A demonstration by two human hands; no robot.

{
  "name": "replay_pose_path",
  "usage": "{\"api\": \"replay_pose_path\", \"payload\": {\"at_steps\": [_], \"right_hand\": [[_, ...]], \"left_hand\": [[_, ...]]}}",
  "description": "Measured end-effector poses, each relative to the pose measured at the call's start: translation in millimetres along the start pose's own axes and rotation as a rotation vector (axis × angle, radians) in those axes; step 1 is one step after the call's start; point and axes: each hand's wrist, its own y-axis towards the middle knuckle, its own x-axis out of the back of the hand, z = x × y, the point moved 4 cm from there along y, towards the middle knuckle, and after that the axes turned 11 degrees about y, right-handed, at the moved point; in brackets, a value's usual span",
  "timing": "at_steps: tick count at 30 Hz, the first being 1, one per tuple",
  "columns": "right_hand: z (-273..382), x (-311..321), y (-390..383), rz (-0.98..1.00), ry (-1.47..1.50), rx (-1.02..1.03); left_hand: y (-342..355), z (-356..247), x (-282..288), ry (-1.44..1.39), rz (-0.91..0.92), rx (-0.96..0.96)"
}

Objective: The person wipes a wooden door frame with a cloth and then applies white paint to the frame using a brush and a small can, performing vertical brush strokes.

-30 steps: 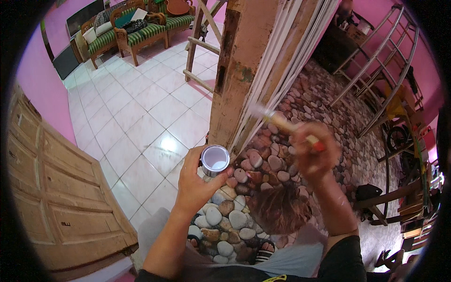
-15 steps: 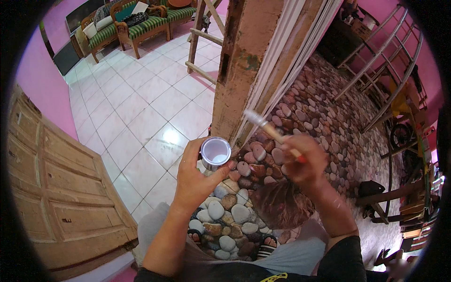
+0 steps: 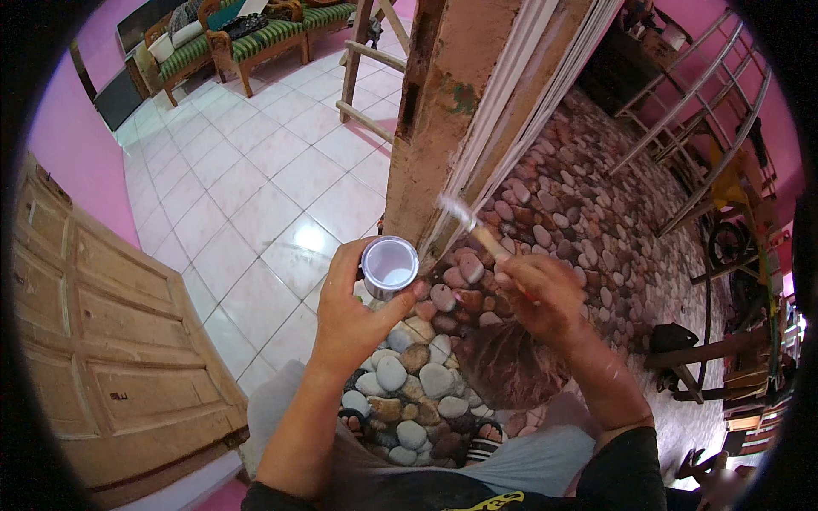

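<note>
While I watch through the head camera from a distance, both hands are occupied. My left hand [image 3: 354, 315] is curled around a small cup [image 3: 388, 254], its thumb along the near right side; the cup's mouth faces up toward me, with something white at the bottom. My right hand [image 3: 545, 298] is pinching the wooden handle of a brush [image 3: 482, 235], fingers closed round it. The brush lies to the far left of that hand, its long axis slanting from near right to far left, bristles pointing at the white trim [image 3: 503, 94] on the doorpost [image 3: 434, 128]. The right hand is the nearer one to the brush, while the cup sits left and nearer than the bristles, apart from them. Whether the bristle tips touch the trim, I cannot tell.
</note>
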Motion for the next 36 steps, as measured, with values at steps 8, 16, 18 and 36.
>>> {"api": "replay_pose_path", "payload": {"at_steps": [8,16,18,36], "right_hand": [[-20.3,-27.3,-25.5,0.047,0.12,-0.25],[-1.6,2.6,6.8,-0.055,0.056,-0.166],[7.4,13.5,19.7,-0.177,0.021,-0.083],[26.8,54.2,52.4,-0.327,-0.131,0.201]], "left_hand": [[-0.4,0.6,1.5,-0.031,-0.044,-0.037],[-1.2,-6.3,1.0,-0.002,0.023,-0.014],[-1.9,-6.6,1.3,-0.005,0.026,-0.007],[-4.4,-7.1,0.3,-0.001,0.014,0.002]]}}
